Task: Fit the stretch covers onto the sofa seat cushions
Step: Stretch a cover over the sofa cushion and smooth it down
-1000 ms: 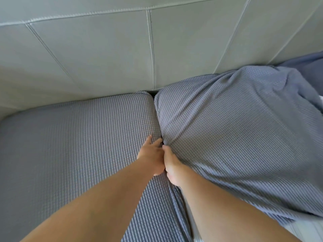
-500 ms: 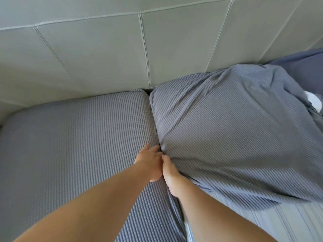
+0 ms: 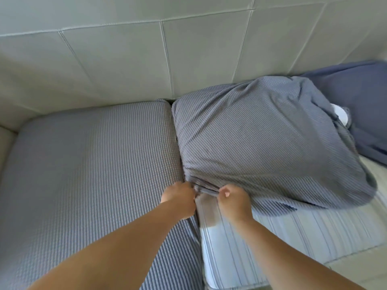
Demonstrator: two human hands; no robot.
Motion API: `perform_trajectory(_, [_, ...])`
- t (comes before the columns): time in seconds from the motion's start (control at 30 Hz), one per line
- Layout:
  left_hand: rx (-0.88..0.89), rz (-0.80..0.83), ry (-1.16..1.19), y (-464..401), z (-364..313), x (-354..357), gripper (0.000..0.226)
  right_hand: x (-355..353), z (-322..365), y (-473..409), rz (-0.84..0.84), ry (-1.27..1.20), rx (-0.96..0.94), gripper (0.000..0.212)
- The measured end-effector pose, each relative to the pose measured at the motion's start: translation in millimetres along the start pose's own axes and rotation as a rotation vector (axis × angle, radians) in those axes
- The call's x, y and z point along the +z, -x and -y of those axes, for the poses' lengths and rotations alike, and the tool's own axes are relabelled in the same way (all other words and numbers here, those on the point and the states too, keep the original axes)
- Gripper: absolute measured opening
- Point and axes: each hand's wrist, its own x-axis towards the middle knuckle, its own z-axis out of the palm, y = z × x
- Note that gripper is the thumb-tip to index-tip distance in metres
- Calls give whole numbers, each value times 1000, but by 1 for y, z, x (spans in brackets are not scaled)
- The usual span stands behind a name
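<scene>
A grey-blue ribbed stretch cover (image 3: 261, 143) lies bunched over the far part of the right seat cushion (image 3: 293, 231), whose pale striped front is bare. My left hand (image 3: 180, 198) and my right hand (image 3: 234, 198) both grip the cover's near hem, which is stretched in a taut band between them at the gap between the cushions. The left seat cushion (image 3: 88, 174) wears a smooth fitted cover of the same fabric.
The pale leather sofa backrest (image 3: 146, 59) rises behind both cushions. A darker blue cloth (image 3: 360, 105) lies heaped at the far right, with a small white patch (image 3: 340, 114) showing beside it. The sofa's armrest edge (image 3: 4, 139) is at the far left.
My hands have moved apart and towards me, stretching the hem between them. The cover's front edge has slid back, baring more of the striped right cushion.
</scene>
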Motion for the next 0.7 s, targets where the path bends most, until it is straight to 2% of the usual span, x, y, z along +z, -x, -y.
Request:
perform_trajectory(0.1, [88,-56,-238,2,-8,12,36,-4,-9,-2,25,237,-210,17])
perform_trajectory(0.17, [116,-57,-303,2,-8,19,38,-3,-12,-4,-9,360,-334,17])
perform_trajectory(0.37, [23,204,-435,-7,-15,41,50,-4,-13,-15,-95,554,-517,8])
perform_trajectory(0.43, [7,221,-436,-15,-16,47,49,-1,-14,-22,-109,620,-546,12])
perform_trajectory(0.5, [11,158,-367,-20,-11,49,45,3,-16,-28,-112,681,-550,16])
perform_trajectory(0.6, [-7,-60,-132,-16,-3,53,35,0,-12,-32,-84,735,-535,17])
perform_trajectory(0.7, [-163,-261,104,4,-16,50,17,0,-7,-21,104,708,-513,17])
